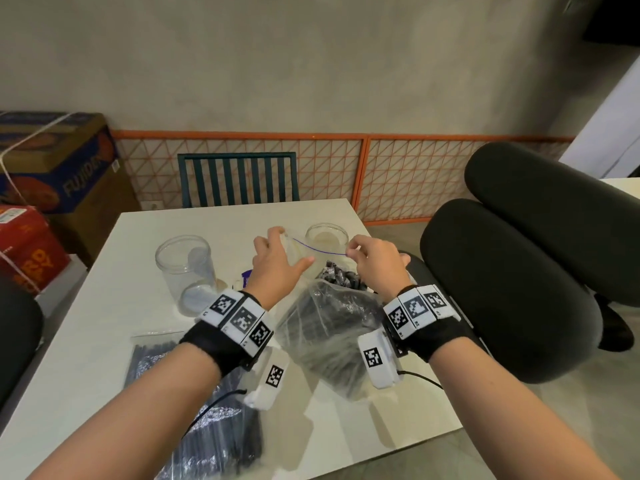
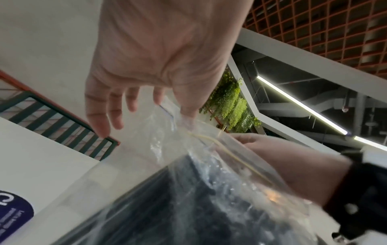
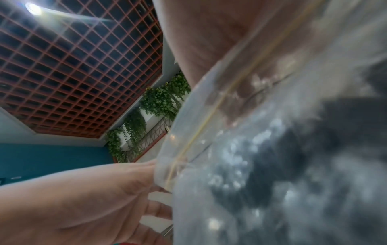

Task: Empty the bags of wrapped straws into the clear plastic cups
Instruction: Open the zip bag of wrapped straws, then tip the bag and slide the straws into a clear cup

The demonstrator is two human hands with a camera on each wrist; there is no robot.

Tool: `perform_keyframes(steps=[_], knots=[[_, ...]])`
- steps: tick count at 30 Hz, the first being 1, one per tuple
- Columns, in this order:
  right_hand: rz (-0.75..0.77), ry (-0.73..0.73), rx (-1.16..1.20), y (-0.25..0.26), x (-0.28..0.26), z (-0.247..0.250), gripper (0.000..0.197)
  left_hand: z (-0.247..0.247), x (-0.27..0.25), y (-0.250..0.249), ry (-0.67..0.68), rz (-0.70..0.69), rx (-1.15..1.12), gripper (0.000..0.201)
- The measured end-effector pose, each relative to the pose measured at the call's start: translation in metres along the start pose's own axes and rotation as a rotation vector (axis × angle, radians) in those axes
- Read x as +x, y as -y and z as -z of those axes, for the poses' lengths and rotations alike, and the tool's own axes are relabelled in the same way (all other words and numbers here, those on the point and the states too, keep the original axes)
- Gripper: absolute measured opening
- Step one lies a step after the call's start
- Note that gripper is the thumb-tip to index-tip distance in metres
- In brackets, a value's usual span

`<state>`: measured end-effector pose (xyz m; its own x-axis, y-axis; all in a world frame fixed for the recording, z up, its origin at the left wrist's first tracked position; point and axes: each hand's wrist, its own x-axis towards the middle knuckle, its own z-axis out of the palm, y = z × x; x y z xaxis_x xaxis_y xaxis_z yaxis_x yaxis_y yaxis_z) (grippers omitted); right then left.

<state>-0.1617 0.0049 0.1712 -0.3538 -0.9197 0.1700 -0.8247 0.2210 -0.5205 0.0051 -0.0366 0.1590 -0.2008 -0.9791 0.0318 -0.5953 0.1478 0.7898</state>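
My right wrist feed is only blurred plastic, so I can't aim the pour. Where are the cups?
Observer: One clear cup stands just beyond the top of the held bag.
Operator: Is there another?
Observer: Yes, a second cup stands upright and empty, to the left of your left hand.
Operator: Any bags still waiting?
Observer: Another bag of straws lies flat at the near left of the table.

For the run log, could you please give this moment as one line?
left hand and right hand: pinch bag mouth | straws: in bag | cups: empty | stage: opening bag
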Motion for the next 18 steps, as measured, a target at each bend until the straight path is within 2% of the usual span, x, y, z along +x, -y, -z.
perform_keyframes(steps=[1,3,5,6,7,9,11,13,15,18], knots=[[0.011,0.003,-0.005,-0.002,-0.001,0.002,0.017,0.0,0.001,0.001,-0.036,-0.047,0.033,0.072],[0.042,0.03,-0.014,-0.004,-0.002,0.007,0.016,0.002,0.002,-0.002,-0.015,-0.179,0.221,0.069],[0.087,0.103,-0.011,-0.002,-0.006,0.011,0.015,0.0,0.006,-0.002,0.07,-0.283,0.353,0.042],[0.106,0.128,-0.008,0.001,-0.008,0.013,0.015,-0.001,0.008,-0.003,0.103,-0.276,0.329,0.028],[0.117,0.137,-0.017,0.003,-0.01,0.016,0.016,-0.002,0.011,-0.003,0.116,-0.239,0.248,0.022],[0.102,0.101,-0.122,0.002,-0.014,0.023,0.017,-0.003,0.017,0.001,0.096,-0.082,0.005,0.031],[0.016,0.072,-0.261,-0.007,-0.016,0.029,0.022,-0.003,0.02,0.005,0.106,0.188,-0.353,0.037],[-0.041,0.086,-0.182,-0.018,-0.019,0.034,0.022,-0.002,0.016,0.005,0.182,0.434,-0.633,0.04],[-0.078,0.121,0.105,-0.028,-0.021,0.032,0.024,-0.004,0.013,0.008,0.277,0.476,-0.623,0.042],[-0.341,0.217,0.63,-0.035,-0.021,0.025,0.026,-0.004,0.008,0.006,0.431,0.392,-0.376,0.05]])
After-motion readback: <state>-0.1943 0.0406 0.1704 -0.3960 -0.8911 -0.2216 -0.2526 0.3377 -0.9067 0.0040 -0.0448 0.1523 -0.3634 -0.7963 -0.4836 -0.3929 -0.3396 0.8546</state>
